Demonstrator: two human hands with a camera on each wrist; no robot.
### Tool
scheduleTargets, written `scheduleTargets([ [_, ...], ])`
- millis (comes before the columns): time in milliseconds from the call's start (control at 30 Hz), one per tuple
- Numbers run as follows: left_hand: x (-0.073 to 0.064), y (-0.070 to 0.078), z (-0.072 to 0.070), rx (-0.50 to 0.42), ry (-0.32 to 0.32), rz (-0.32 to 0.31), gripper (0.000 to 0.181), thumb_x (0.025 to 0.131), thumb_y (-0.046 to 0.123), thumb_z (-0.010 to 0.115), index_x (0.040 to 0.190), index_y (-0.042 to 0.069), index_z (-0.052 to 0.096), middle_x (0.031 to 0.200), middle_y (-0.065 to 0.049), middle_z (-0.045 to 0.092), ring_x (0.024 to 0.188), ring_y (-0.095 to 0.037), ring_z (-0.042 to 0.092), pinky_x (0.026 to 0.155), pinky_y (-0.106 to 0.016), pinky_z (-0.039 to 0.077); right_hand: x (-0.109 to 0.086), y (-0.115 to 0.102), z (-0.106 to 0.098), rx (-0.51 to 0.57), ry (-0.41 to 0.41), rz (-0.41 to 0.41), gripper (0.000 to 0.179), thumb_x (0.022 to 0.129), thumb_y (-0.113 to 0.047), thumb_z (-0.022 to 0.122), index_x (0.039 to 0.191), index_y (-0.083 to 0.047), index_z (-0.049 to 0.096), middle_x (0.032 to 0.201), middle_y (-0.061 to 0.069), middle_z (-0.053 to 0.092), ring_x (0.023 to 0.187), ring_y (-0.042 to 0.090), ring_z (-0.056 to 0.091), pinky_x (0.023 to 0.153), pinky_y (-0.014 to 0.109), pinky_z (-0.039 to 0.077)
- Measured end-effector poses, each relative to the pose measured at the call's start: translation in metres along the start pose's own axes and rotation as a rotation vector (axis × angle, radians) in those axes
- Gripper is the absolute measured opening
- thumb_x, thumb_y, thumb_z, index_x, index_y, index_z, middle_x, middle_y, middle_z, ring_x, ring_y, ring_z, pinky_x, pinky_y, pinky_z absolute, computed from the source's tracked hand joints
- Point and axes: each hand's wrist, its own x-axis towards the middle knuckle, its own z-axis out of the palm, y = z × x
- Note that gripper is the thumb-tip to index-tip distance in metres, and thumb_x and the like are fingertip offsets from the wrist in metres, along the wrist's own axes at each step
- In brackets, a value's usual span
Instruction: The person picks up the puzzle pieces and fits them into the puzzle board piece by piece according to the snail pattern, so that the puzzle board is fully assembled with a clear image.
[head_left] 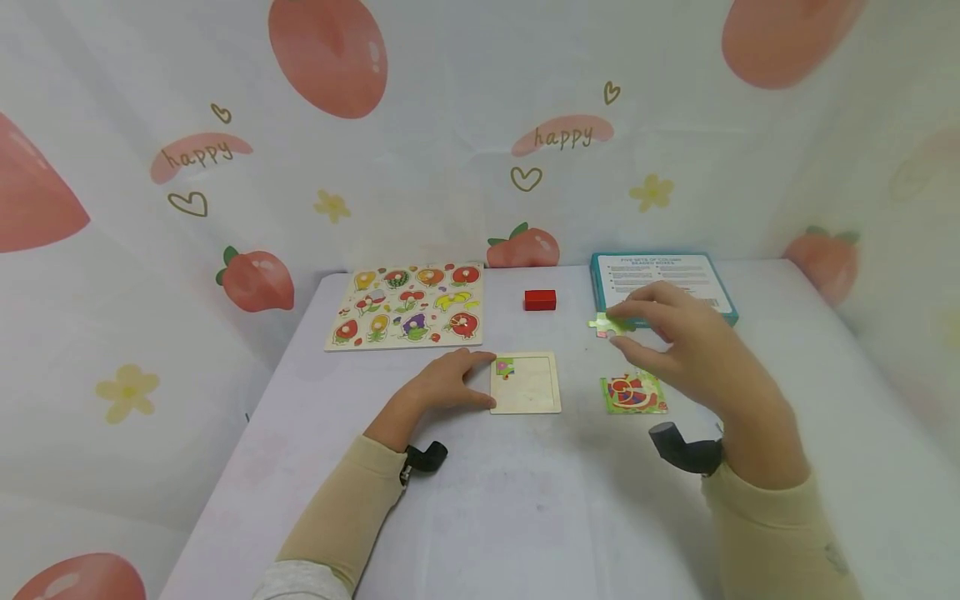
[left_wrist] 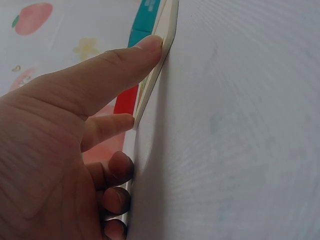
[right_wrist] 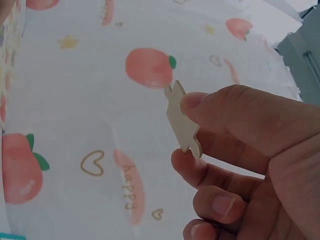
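My left hand (head_left: pixel 446 383) is at the left edge of a square wooden puzzle tray (head_left: pixel 528 392), thumb and index finger stretched to touch two places along its rim. One jigsaw piece (head_left: pixel 505 367) with a pink flower print lies in the tray's upper left corner. Above the table, my right hand (head_left: pixel 675 342) pinches a green jigsaw piece (head_left: pixel 602 325) between thumb and fingers. Its plain wooden back (right_wrist: pixel 181 122) shows in the right wrist view. Below that hand lie colourful jigsaw pieces (head_left: pixel 630 396), bunched together and partly hidden by it.
A fruit peg puzzle board (head_left: pixel 408 307) lies at the back left. Behind the tray sits a small red block (head_left: pixel 540 300). At the back right, a blue and white box (head_left: pixel 663 279) lies partly behind the right hand. A fruit-printed cloth (head_left: pixel 450 125) hangs behind the table.
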Motion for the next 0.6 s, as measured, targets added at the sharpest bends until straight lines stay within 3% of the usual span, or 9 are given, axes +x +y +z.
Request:
scheduleTargets([
  [233,0.0,0.001,-0.001,-0.003,-0.004,0.007,0.082,0.082,0.048,0.084,0.153,0.028,0.05,0.102,0.0,0.054,0.096,-0.018,0.05,0.083,-0.037,0.045,0.004,-0.003,0.014,0.023,0.025,-0.103,0.031,0.081,-0.008,0.087,0.11,-0.009,0.076,0.106,0.0,0.064,0.095,0.017,0.063,0.074,0.025,0.051],
  [600,0.0,0.001,-0.001,0.016,-0.005,0.005,0.082,0.081,0.049,0.085,0.153,0.03,0.05,0.099,-0.003,0.051,0.092,-0.019,0.048,0.076,-0.035,0.042,0.017,-0.003,0.046,0.081,0.0,-0.139,0.029,0.084,-0.011,0.085,0.111,-0.009,0.076,0.107,0.002,0.064,0.095,0.017,0.063,0.076,0.035,0.055],
])
